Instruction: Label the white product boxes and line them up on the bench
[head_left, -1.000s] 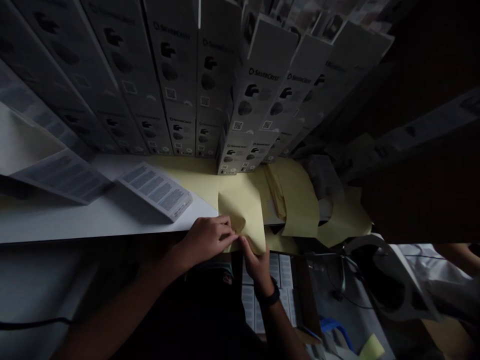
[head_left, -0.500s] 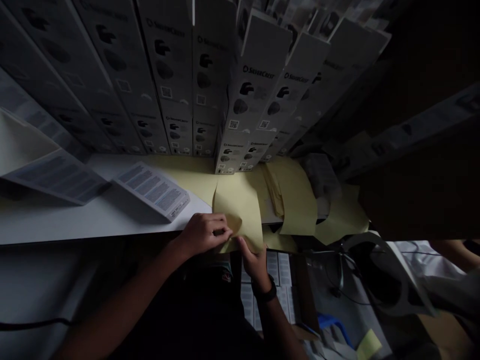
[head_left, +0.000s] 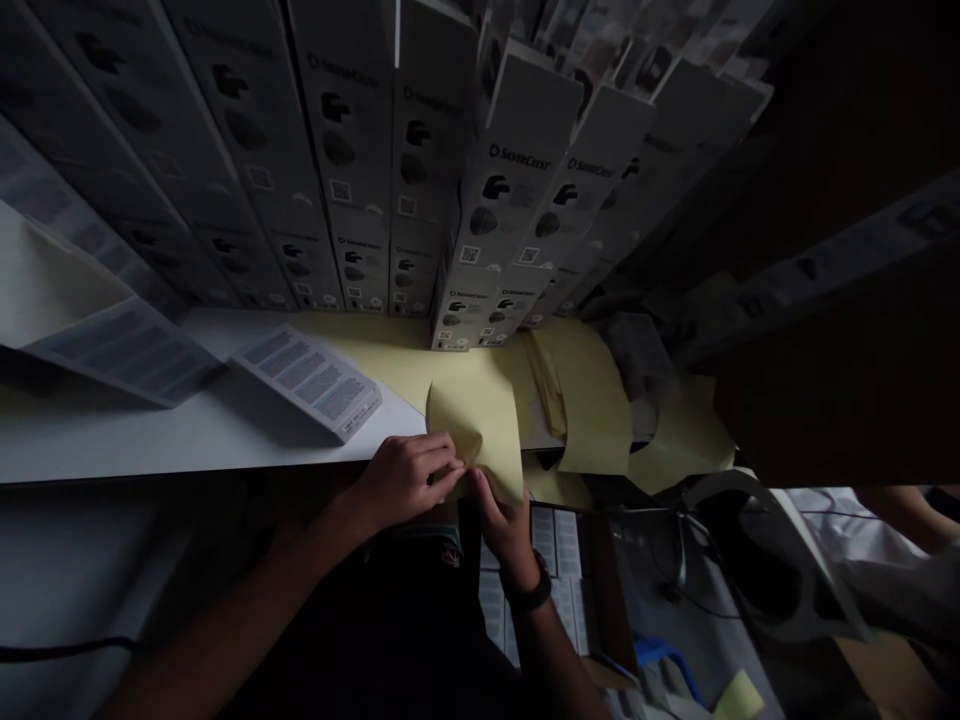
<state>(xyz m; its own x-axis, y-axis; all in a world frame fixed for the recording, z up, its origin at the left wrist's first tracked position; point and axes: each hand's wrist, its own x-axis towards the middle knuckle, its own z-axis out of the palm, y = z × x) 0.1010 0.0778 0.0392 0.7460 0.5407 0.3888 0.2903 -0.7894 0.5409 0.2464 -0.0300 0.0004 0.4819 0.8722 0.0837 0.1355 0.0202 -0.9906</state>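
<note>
A sheet of yellow paper hangs over the front edge of the table, its lower part creased between my hands. My left hand pinches the sheet's lower left part with thumb and fingertips. From below, my right hand grips the bottom edge, its thumb on the front and its other fingers hidden behind the paper. The two thumbs nearly meet. To the left of the sheet, a small white printed box lies on the white tabletop.
Tall stacks of SilverCrest boxes rise behind the paper. At left stands an opened white carton. More yellow sheets lie to the right. Below the table is a carton holding printed boxes. Another person's arm shows at far right.
The view has shifted slightly. Both hands keep their grip on the yellow paper, with their fingertips a little closer together at the crease.
</note>
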